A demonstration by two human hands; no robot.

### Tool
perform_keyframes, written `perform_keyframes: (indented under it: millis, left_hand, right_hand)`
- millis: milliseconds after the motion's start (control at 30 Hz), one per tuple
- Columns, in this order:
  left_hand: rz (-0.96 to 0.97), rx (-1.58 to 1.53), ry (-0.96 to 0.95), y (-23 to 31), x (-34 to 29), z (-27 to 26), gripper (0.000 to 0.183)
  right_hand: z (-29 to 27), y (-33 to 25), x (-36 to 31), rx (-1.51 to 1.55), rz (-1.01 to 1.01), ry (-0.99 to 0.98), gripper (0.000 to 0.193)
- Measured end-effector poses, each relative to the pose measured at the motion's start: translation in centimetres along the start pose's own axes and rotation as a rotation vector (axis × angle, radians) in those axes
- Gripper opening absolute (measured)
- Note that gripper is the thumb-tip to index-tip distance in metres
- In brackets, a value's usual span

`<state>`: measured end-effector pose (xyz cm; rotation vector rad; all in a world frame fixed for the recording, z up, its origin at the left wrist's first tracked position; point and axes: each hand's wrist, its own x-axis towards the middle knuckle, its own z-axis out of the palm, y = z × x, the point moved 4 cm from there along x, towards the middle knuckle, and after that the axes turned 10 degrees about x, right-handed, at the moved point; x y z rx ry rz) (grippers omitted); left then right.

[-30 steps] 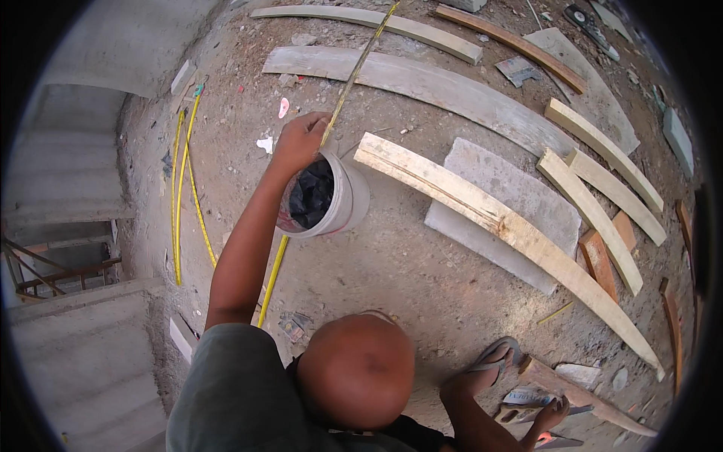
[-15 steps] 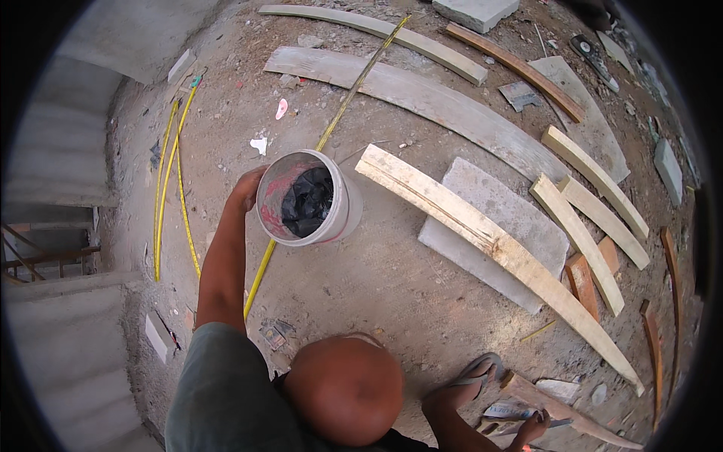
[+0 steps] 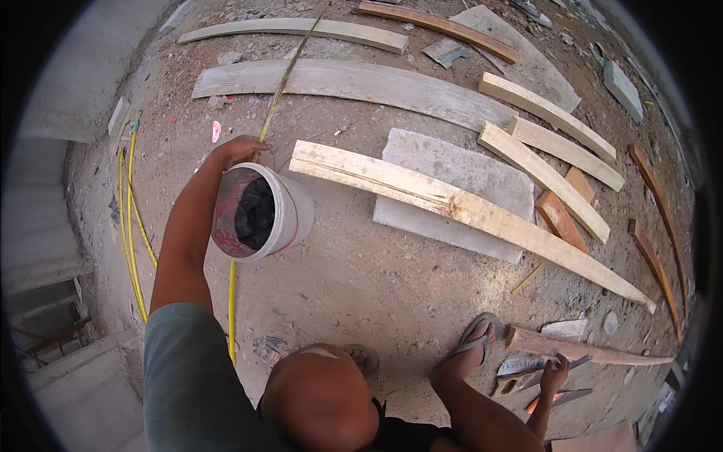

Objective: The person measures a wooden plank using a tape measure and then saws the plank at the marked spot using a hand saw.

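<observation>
A whitish plastic bucket, reddish on its inner wall, stands to my left with a crumpled black plastic bag in it. Just beyond its rim is my left hand, stretched out over a yellow measuring tape that runs along the ground behind the bucket. Whether the fingers touch the tape is unclear. At the lower right, my right hand is closed, its fingertips together; what they hold is too small to make out. Below it lie a handsaw with a wooden handle and an orange-handled tool.
A long pale timber rests across a concrete slab. Shorter timbers lie to the right, a grey plank farther off. More yellow tape trails at left. A sandalled foot and a head show low in view.
My left hand has moved from the bucket's left side to its far side, over the tape. The view has shifted, so more of the tools by my right hand shows.
</observation>
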<state>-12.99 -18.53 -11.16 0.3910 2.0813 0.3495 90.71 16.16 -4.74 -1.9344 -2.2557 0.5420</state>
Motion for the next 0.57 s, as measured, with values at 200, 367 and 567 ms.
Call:
perform_keyframes:
  millis: [200,367,567]
  left_hand:
    - [0.271,0.237,0.843,-0.8,-7.5,-11.1,0.038]
    - [0.333,0.143,0.858,6.0,-20.1,-7.8,0.040]
    - [0.385,0.043,0.901,13.1,-31.9,-1.9,0.042]
  right_hand:
    - [-0.8,-3.8,0.2,0.000,-0.076,0.152,0.036]
    - [-5.3,-16.2,3.8,0.044,-0.406,0.311,0.028]
    - [-9.2,-40.2,4.5,0.070,-0.847,0.023,0.040]
